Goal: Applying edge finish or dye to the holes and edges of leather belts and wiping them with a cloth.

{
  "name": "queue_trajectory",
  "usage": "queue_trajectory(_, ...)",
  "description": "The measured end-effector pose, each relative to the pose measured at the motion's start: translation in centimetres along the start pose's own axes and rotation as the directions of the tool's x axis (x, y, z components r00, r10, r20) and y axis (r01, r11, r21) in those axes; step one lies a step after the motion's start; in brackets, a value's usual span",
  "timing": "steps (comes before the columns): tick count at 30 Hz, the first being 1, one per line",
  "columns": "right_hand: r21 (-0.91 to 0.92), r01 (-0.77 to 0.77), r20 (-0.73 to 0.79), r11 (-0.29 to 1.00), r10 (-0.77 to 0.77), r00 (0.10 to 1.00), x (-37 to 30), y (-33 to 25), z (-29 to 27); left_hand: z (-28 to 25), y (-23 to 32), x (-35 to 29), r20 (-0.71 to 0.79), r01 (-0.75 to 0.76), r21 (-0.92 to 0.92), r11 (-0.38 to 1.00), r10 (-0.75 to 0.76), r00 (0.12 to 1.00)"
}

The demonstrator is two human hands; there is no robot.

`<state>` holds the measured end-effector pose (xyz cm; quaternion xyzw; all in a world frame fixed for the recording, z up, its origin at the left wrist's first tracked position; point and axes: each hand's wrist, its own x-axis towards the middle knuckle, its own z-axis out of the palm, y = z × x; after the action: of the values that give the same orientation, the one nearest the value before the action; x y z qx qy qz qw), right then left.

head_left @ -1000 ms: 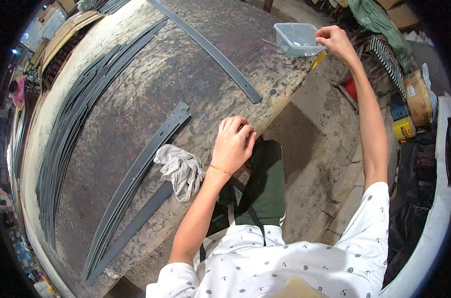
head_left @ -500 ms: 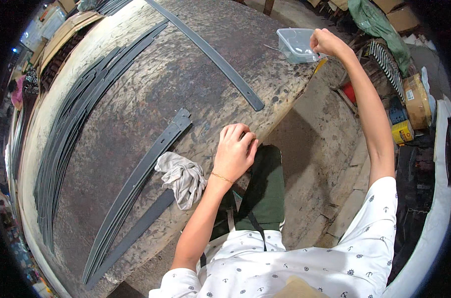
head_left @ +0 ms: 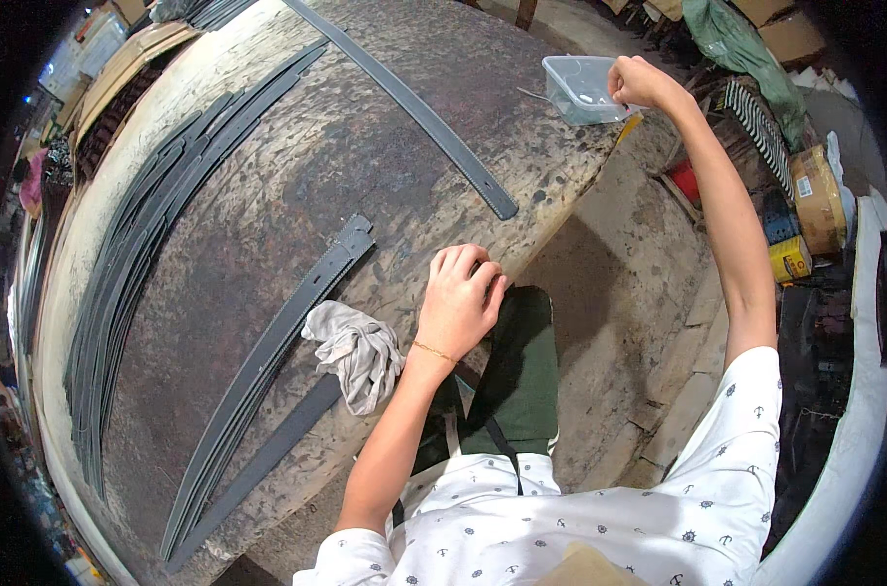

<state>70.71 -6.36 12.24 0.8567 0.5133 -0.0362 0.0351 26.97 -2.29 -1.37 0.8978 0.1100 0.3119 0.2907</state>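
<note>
My left hand point(head_left: 461, 305) rests near the table's front edge, its fingers curled round a small dark thing I cannot make out. At the far right corner, my right hand point(head_left: 643, 84) is closed with fingertips down inside the rim of a clear plastic tub point(head_left: 569, 86). A few small pale bits show in the tub; what the fingertips pinch is hidden. One dark grey belt strap point(head_left: 419, 117) lies between the hands and the far edge. A stack of stitched straps point(head_left: 268, 366) lies left of my left hand, next to a crumpled whitish cloth point(head_left: 356, 356).
A long pile of dark straps point(head_left: 160, 215) curves along the table's point(head_left: 238, 234) left side. Below the cloth lies a single strap point(head_left: 268, 469). Beyond the right edge are a cardboard box point(head_left: 820, 200), a yellow tin point(head_left: 789, 261) and green sheeting point(head_left: 746, 63).
Almost nothing differs. The whole view has shifted very slightly; both hands keep their places, the left by the table edge and the right at the tub.
</note>
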Motion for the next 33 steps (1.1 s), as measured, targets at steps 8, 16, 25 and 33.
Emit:
queue_trajectory(8,-0.074,0.059,-0.114,0.995,-0.068,0.991,-0.3,0.9,-1.4,0.5,0.1,0.0,0.009,0.02,0.018,1.0,-0.02,1.0)
queue_trajectory(16,0.105,0.378,-0.504,0.92,-0.279,0.818,-12.1,-10.7,-5.6,-1.7,1.0,-0.7,0.201,-0.037,0.057,0.998,0.025,0.979)
queue_trajectory(25,0.718,0.389,-0.25,0.577,-0.307,0.918,-21.2,-27.3,4.5,-19.8,-1.4,-8.6,0.099,0.098,0.463,0.881,-0.161,0.982)
queue_trajectory(33,0.503,0.61,-0.239,0.612,-0.58,0.779,-19.9,-37.2,9.5,-28.6,-2.6,-11.3,-0.353,0.25,0.692,0.678,0.016,0.935)
